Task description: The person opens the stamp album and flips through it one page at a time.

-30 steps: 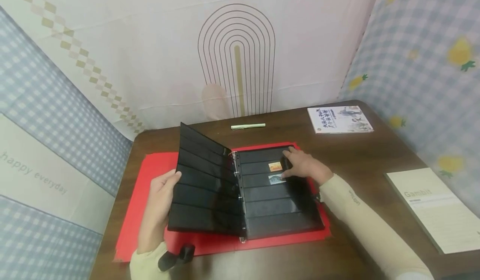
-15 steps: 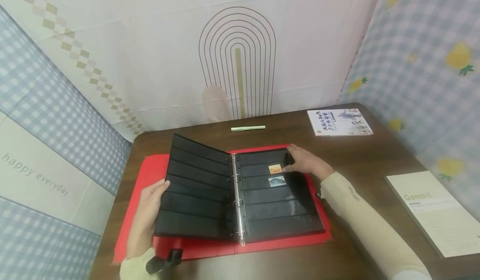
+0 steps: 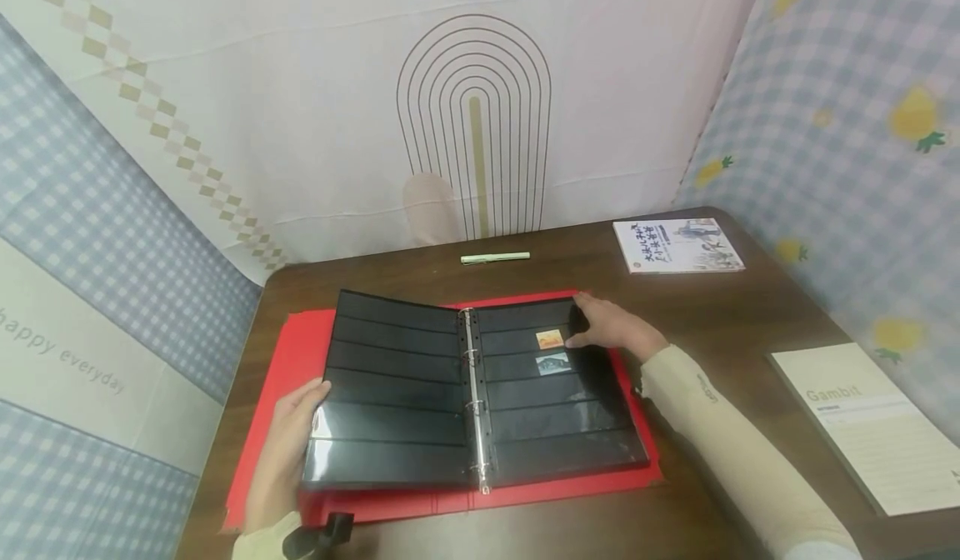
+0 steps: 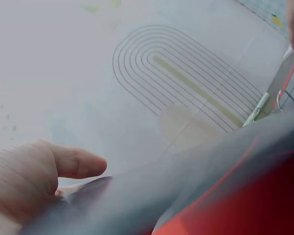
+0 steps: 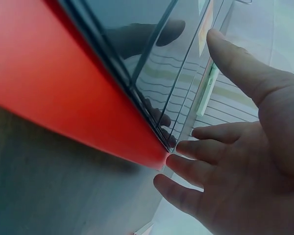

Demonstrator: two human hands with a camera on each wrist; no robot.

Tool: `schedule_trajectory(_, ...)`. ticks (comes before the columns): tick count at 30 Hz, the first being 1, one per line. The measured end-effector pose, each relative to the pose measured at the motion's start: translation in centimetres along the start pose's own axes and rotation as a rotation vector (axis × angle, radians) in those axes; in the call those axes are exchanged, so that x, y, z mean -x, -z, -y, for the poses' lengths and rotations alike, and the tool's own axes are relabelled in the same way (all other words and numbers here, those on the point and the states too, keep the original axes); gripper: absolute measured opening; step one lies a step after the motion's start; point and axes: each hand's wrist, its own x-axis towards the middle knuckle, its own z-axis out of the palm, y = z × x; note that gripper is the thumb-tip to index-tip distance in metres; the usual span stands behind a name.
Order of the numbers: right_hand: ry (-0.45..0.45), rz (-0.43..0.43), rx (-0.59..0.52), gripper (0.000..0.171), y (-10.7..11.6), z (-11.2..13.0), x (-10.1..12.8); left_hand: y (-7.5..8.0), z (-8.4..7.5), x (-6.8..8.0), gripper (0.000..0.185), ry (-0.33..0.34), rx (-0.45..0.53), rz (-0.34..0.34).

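Left hand (image 3: 288,452) pinches black page (image 3: 390,402), right hand (image 3: 611,327) flat, fingers apart; your yank risks tearing ring holes.

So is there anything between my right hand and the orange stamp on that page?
Nothing visible. The right hand rests on the right page, its thumb just beside the orange stamp, with only bare black pocket strip between.
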Motion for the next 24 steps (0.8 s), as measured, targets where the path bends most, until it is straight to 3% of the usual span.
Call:
schedule_trajectory(6, 0.021, -0.004, 0.014, 0.097, -0.1, -0.2, -0.2, 0.2, 1.3, 0.1, 0.034, -0.066, 0.045, -0.043)
schedule_trajectory(8, 0.026, -0.009, 0.027, 0.097, -0.1, -0.4, -0.3, 0.2, 1.7, 0.2, 0.028, -0.074, 0.059, -0.06)
schedule_trajectory(10, 0.024, -0.011, 0.034, 0.097, -0.1, -0.5, -0.3, 0.3, 1.9, 0.4, 0.034, -0.052, 0.044, -0.054)
schedule_trajectory(15, 0.012, -0.005, 0.032, 0.096, -0.3, -0.5, -0.3, 0.4, 2.2, 0.8, 0.053, 0.013, -0.1, -0.043)
schedule_trajectory(24, 0.012, -0.01, 0.028, 0.092, -0.3, -0.3, -0.3, -0.1, 2.6, 1.7, 0.071, -0.045, -0.333, -0.053)
